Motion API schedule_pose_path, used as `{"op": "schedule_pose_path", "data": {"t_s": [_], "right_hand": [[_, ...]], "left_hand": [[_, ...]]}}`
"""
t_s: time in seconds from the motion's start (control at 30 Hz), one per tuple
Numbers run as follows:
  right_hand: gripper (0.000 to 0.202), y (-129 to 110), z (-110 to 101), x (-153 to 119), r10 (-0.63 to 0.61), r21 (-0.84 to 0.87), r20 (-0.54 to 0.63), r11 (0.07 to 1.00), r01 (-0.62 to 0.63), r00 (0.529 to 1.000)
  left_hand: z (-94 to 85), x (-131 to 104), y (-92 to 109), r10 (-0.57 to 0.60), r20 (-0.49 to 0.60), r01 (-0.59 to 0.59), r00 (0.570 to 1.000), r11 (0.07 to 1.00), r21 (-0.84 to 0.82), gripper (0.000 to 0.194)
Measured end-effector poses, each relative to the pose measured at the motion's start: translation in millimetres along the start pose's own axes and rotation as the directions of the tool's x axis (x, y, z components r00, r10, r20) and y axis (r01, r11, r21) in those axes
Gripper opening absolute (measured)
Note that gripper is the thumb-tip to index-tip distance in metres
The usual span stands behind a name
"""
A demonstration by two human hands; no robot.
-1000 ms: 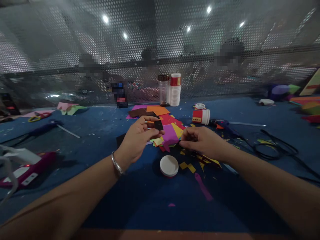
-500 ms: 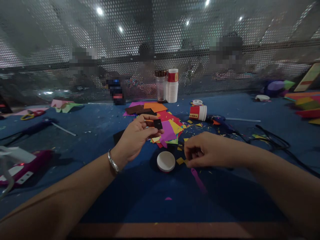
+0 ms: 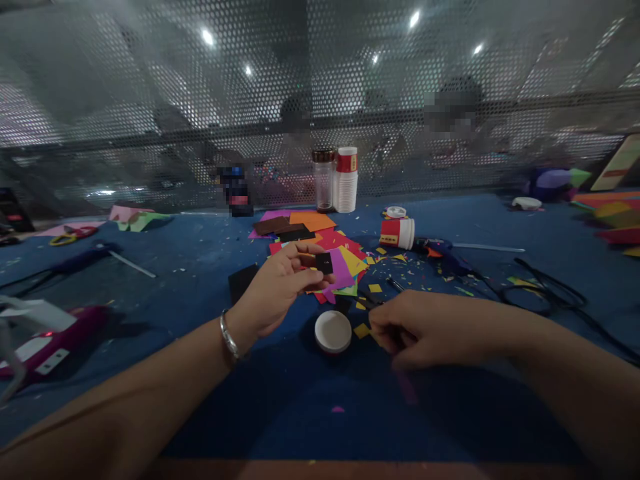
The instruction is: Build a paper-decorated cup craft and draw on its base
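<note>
Currently | left hand pinching 1 black square | right hand at scissors, grip unclear | both apart

The right hand has moved from beside the coloured paper stack toward the person, now gripping what look like dark scissors and covering the upper part of the purple strip; a thin dark rod has come into view beyond it

There are two hands, two glue guns, one bottle
</note>
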State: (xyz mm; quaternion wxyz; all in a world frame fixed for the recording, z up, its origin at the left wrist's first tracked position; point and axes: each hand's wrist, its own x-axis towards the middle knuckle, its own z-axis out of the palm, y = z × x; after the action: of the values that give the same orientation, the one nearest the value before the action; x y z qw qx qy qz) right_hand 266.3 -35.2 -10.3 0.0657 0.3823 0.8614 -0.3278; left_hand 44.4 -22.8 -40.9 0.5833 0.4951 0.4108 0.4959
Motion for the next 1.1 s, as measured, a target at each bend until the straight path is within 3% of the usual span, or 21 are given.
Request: {"op": "schedule_pose_path", "data": {"t_s": [0.13, 0.27, 0.37, 0.47, 0.73, 1.1], "right_hand": [[0.007, 1.7, -5.7, -4.3, -0.082, 0.219, -0.040, 0.972, 0.089, 0.996], [0.013, 5.7, -7.8, -2.8, -0.054, 0.457, -0.258, 0.873, 0.171, 0.965], [0.017, 5.4, -6.0, 4.1, 0.041, 0.524, -0.496, 0.810, 0.262, 0.867], [0.023, 3.2, -2.3, 12.1, 0.144, 0.581, -0.623, 0.744, 0.332, 0.769], [0.035, -2.5, 5.0, 20.1, 0.249, 0.605, -0.687, 0.717, 0.347, 0.683], [0.026, -0.9, 11.0, 26.2, 0.246, 0.621, -0.691, 0.684, 0.384, 0.679]], "left_hand": [[-0.7, -0.9, 0.4, -0.006, 0.018, 0.006, 1.000, 1.000, -0.015, 0.029], [1.1, -2.6, 1.3, -0.036, 0.038, 0.037, 0.999, 0.999, -0.034, 0.030], [4.8, -5.6, 0.9, -0.055, 0.063, 0.059, 0.996, 0.997, -0.058, 0.032], [8.5, -9.2, -1.9, -0.045, 0.084, 0.051, 0.995, 0.996, -0.071, 0.034], [17.3, -14.7, -8.7, -0.003, 0.111, 0.013, 0.994, 0.996, -0.091, 0.034], [21.4, -14.7, -13.2, 0.039, 0.066, -0.038, 0.997, 0.999, -0.015, 0.032]]}}
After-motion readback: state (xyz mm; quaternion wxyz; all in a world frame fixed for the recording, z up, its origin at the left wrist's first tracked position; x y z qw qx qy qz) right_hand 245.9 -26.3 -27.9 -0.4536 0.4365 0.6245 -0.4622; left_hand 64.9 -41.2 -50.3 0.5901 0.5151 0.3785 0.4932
